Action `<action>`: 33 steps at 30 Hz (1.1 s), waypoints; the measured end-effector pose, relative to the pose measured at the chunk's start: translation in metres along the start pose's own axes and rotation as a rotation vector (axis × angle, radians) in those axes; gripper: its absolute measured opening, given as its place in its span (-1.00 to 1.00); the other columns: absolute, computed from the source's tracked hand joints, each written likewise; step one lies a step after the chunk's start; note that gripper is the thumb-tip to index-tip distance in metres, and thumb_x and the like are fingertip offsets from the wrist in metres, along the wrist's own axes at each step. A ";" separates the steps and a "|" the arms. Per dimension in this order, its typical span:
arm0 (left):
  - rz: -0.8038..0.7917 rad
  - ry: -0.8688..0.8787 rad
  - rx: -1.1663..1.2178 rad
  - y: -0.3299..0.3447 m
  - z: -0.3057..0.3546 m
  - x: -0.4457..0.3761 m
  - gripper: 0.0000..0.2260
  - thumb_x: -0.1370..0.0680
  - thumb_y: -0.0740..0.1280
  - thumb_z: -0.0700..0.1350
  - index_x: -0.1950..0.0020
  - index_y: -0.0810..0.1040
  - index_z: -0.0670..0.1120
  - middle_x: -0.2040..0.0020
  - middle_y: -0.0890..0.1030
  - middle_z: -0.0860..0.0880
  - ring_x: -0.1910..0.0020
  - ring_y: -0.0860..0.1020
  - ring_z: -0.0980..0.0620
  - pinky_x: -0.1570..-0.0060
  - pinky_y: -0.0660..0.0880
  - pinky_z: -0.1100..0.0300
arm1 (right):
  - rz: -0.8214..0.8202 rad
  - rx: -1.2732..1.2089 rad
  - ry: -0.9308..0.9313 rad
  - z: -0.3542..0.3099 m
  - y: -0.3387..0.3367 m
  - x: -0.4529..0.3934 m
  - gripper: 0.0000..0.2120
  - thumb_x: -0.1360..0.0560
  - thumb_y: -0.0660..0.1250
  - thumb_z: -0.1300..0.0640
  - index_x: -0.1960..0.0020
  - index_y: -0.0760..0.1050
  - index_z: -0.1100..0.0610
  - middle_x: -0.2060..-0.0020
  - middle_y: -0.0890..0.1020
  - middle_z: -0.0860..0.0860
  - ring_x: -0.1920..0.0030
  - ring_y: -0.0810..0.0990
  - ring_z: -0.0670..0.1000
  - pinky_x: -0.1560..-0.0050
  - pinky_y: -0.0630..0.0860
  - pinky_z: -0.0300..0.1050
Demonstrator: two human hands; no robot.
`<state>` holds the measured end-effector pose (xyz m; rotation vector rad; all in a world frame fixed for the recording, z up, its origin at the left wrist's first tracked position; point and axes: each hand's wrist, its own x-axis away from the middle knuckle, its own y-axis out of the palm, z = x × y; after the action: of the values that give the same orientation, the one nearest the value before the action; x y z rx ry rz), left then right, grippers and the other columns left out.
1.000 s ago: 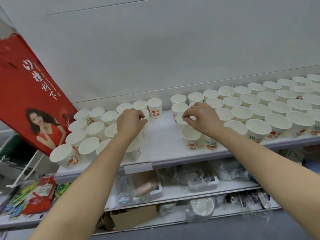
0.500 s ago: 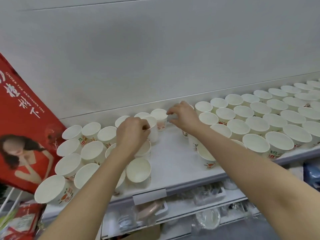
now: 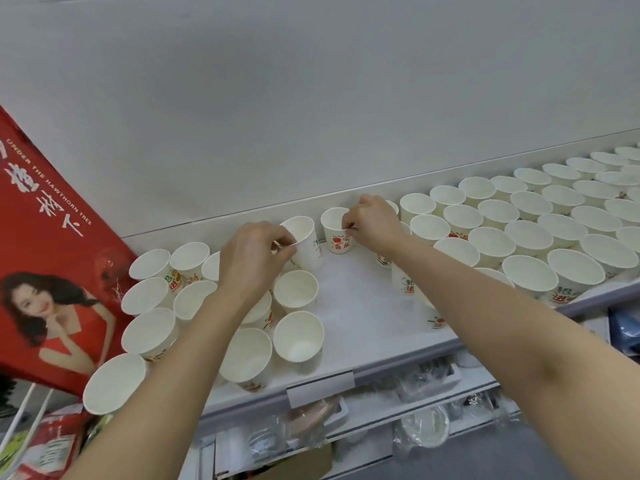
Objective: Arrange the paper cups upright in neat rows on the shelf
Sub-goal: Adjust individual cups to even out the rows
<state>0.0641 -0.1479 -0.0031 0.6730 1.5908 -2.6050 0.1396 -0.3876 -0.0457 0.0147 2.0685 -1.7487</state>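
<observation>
This looks like a shop. A white metal retail shelf (image 3: 363,306) carries dozens of identical paper cups (image 3: 485,216) set out like stock, and a blank price-tag holder (image 3: 320,388) is clipped to its front edge. The lower shelves (image 3: 433,407) hold goods sealed in clear plastic packaging (image 3: 424,427). At the shelf's left end leans a red promotional poster (image 3: 52,258) picturing a person.

Cups (image 3: 526,237) stand in rows on the shelf (image 3: 356,306) right, a cluster (image 3: 156,299) left, bare shelf between.
</observation>
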 end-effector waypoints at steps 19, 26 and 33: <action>-0.008 0.026 0.328 -0.002 0.077 -0.001 -0.96 -0.47 0.44 -0.02 0.16 0.69 0.11 0.20 0.66 0.13 0.21 0.56 0.12 0.08 0.52 0.01 | 0.165 -1.192 0.325 -0.057 -0.053 0.101 -0.33 -0.25 0.61 0.13 -0.30 0.43 0.02 -0.04 0.58 -0.09 -0.03 0.58 -0.18 -0.03 0.55 -0.23; -0.048 0.016 0.348 0.007 0.091 0.004 -0.97 -0.45 0.46 0.02 0.16 0.70 0.11 0.26 0.64 0.13 0.29 0.50 0.18 0.14 0.53 0.04 | 0.255 -0.870 0.365 -0.064 -0.057 0.099 -0.46 -0.17 0.49 -0.16 -0.10 0.50 -0.02 -0.01 0.51 -0.15 0.01 0.52 -0.19 -0.01 0.53 -0.15; 0.038 -0.005 0.396 0.000 0.083 0.005 -0.94 -0.48 0.46 0.02 0.06 0.68 0.13 0.13 0.65 0.21 0.22 0.53 0.17 0.10 0.49 0.18 | 0.182 -0.826 0.343 -0.040 -0.060 0.096 -0.70 -0.20 0.59 0.01 0.21 0.53 0.08 0.09 0.60 -0.03 0.07 0.57 -0.03 0.03 0.53 -0.04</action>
<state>0.0305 -0.2177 0.0277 0.6990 1.0517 -2.9151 0.0234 -0.3869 -0.0164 0.2598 2.7828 -0.7247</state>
